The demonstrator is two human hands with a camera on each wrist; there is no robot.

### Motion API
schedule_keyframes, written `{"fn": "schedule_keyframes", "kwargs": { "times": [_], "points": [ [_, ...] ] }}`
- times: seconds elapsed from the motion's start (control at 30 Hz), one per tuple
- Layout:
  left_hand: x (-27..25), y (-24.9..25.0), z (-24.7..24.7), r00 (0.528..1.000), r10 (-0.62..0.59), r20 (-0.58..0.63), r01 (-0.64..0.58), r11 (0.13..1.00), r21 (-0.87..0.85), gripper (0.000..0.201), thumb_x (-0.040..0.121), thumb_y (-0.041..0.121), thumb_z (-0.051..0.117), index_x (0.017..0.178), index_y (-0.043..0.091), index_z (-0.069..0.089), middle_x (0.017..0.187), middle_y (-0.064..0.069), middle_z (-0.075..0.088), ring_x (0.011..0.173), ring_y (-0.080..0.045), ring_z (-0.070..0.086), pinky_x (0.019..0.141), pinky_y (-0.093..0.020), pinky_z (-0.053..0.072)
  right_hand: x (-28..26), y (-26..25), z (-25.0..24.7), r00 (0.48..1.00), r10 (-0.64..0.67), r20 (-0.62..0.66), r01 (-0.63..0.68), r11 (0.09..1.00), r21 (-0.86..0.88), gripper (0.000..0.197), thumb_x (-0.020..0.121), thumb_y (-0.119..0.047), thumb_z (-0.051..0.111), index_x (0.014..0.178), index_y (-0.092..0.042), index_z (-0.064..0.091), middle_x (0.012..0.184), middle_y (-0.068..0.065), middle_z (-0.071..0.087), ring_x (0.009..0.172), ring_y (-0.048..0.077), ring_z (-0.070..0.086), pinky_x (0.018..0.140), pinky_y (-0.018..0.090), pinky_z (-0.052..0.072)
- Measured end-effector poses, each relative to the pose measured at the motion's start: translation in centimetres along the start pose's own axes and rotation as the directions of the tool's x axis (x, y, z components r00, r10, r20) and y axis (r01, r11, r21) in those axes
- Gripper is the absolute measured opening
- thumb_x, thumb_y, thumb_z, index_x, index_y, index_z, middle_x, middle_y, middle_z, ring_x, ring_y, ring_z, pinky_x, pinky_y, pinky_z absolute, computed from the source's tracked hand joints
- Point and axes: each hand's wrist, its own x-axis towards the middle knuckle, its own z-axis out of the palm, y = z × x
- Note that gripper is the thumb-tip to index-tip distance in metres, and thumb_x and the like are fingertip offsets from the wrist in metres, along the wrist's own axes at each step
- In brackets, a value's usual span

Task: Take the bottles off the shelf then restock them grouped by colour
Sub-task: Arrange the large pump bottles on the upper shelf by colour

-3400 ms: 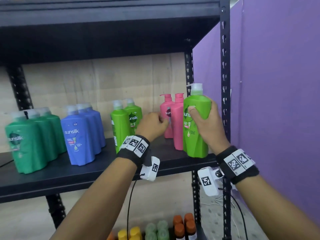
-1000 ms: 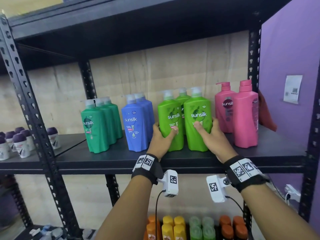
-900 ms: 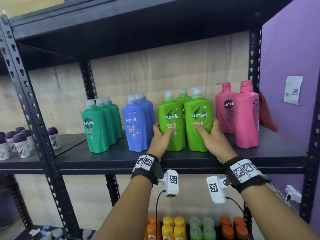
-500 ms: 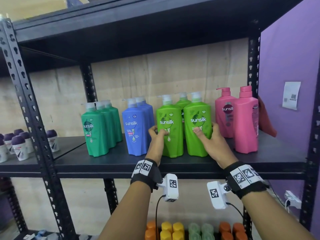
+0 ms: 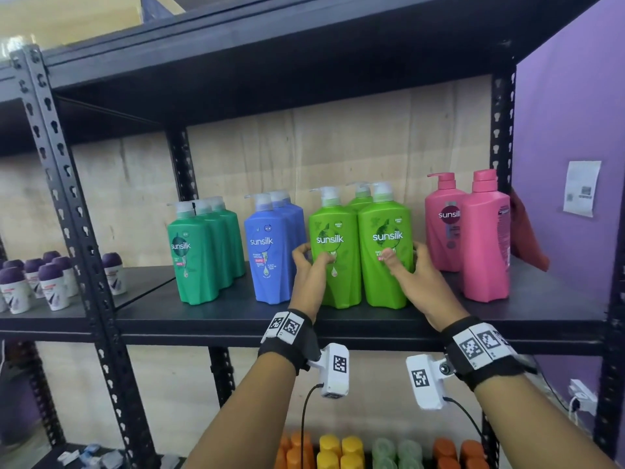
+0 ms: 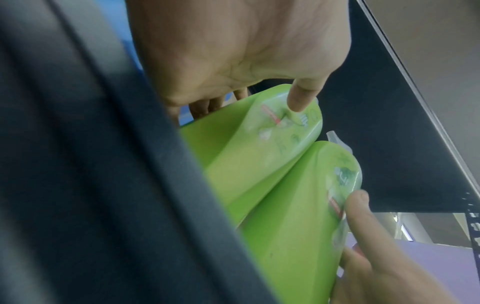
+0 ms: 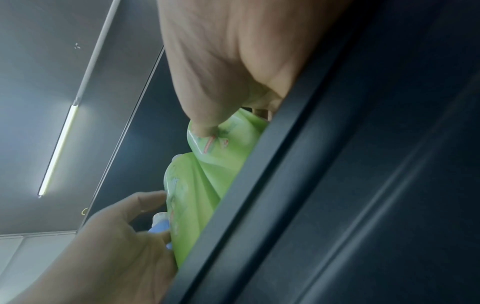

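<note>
Lime-green bottles [image 5: 362, 252] stand paired on the shelf [image 5: 372, 324]; left hand [image 5: 309, 275] grips one, right hand [image 5: 417, 279] the other. Press them together squarely, labels forward, clear of the blue bottles [image 5: 270, 252].

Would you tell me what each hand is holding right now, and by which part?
Left hand grips the left lime bottle at mid-body; right hand grips the right lime bottle likewise.

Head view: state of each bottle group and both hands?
dark green bottles: upright, grouped at the left.
blue bottles: upright, grouped.
lime green bottles: upright, front two side by side.
pink bottles: upright, at the right.
left hand: grips the left front lime bottle.
right hand: grips the right front lime bottle.
</note>
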Motion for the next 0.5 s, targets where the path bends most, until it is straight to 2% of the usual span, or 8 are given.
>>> {"fn": "schedule_keyframes", "kwargs": {
  "times": [0.1, 0.17, 0.23, 0.3, 0.37, 0.43, 0.5],
  "points": [
    [0.9, 2.0, 0.1, 0.999, 0.045, -0.024, -0.045, 0.999, 0.003, 0.062, 0.075, 0.059, 0.06, 0.13, 0.036, 0.044, 0.125, 0.006, 0.064, 0.11, -0.01, 0.063, 0.101, -0.043, 0.05, 0.1, 0.1, 0.1, 1.0, 0.011, 0.007, -0.011, 1.0, -0.004, 0.076, 0.076, -0.094, 0.043, 0.131, -0.041, 0.043, 0.111, -0.02, 0.066, 0.107, 0.014, 0.066, 0.092, 0.037, 0.05],
    [2.4, 4.3, 0.2, 0.995, 0.099, -0.033, -0.099, 0.995, 0.008, 0.051, 0.08, 0.063, 0.055, 0.125, 0.038, 0.049, 0.122, 0.008, 0.065, 0.111, -0.009, 0.063, 0.104, -0.043, 0.048, 0.2, 0.2, 0.1, 1.0, 0.019, 0.008, -0.019, 1.0, 0.006, 0.071, 0.082, -0.089, 0.04, 0.134, -0.04, 0.043, 0.115, -0.013, 0.068, 0.109, 0.017, 0.065, 0.099, 0.041, 0.05],
    [4.2, 7.0, 0.5, 0.985, 0.167, -0.039, -0.164, 0.985, 0.059, 0.039, 0.085, 0.065, 0.047, 0.116, 0.042, 0.049, 0.111, 0.011, 0.065, 0.104, -0.007, 0.063, 0.101, -0.042, 0.049, 0.3, 0.2, 0.0, 1.0, 0.025, 0.011, -0.025, 1.0, 0.009, 0.069, 0.084, -0.088, 0.039, 0.134, -0.039, 0.044, 0.114, -0.013, 0.068, 0.109, 0.016, 0.065, 0.097, 0.039, 0.049],
    [5.7, 8.8, 0.9, 0.977, 0.208, -0.035, -0.205, 0.975, 0.08, 0.033, 0.091, 0.057, 0.041, 0.116, 0.037, 0.051, 0.106, 0.004, 0.067, 0.104, -0.02, 0.067, 0.102, -0.047, 0.051, 0.3, 0.2, 0.0, 0.999, 0.032, 0.019, -0.032, 0.999, -0.004, 0.071, 0.083, -0.089, 0.038, 0.134, -0.039, 0.044, 0.111, -0.014, 0.068, 0.108, 0.017, 0.065, 0.094, 0.037, 0.048],
    [6.8, 9.2, 1.3, 0.967, 0.253, -0.009, -0.251, 0.962, 0.11, 0.024, 0.102, 0.045, 0.037, 0.109, 0.032, 0.056, 0.109, -0.009, 0.07, 0.109, -0.035, 0.067, 0.103, -0.055, 0.05, 0.2, 0.1, 0.0, 0.999, 0.033, 0.024, -0.032, 0.999, -0.017, 0.072, 0.083, -0.089, 0.036, 0.134, -0.039, 0.043, 0.111, -0.012, 0.067, 0.109, 0.018, 0.064, 0.094, 0.038, 0.048],
    [7.1, 8.5, 1.7, 0.957, 0.289, 0.016, -0.287, 0.945, 0.153, 0.029, 0.109, 0.037, 0.03, 0.1, 0.032, 0.058, 0.104, -0.016, 0.075, 0.105, -0.038, 0.069, 0.1, -0.057, 0.051, 0.2, 0.2, 0.0, 0.999, 0.036, 0.023, -0.036, 0.999, -0.026, 0.072, 0.084, -0.089, 0.035, 0.135, -0.039, 0.043, 0.116, -0.008, 0.067, 0.11, 0.02, 0.064, 0.095, 0.038, 0.047],
    [7.1, 7.6, 1.9, 0.94, 0.342, -0.019, -0.331, 0.921, 0.204, 0.033, 0.111, 0.038, 0.028, 0.097, 0.034, 0.057, 0.102, -0.011, 0.075, 0.101, -0.033, 0.071, 0.098, -0.051, 0.053, 0.4, 0.3, 0.0, 0.999, 0.04, 0.018, -0.04, 0.999, -0.038, 0.07, 0.084, -0.09, 0.034, 0.133, -0.04, 0.044, 0.118, -0.005, 0.067, 0.111, 0.022, 0.064, 0.096, 0.039, 0.048]
  ]
}}
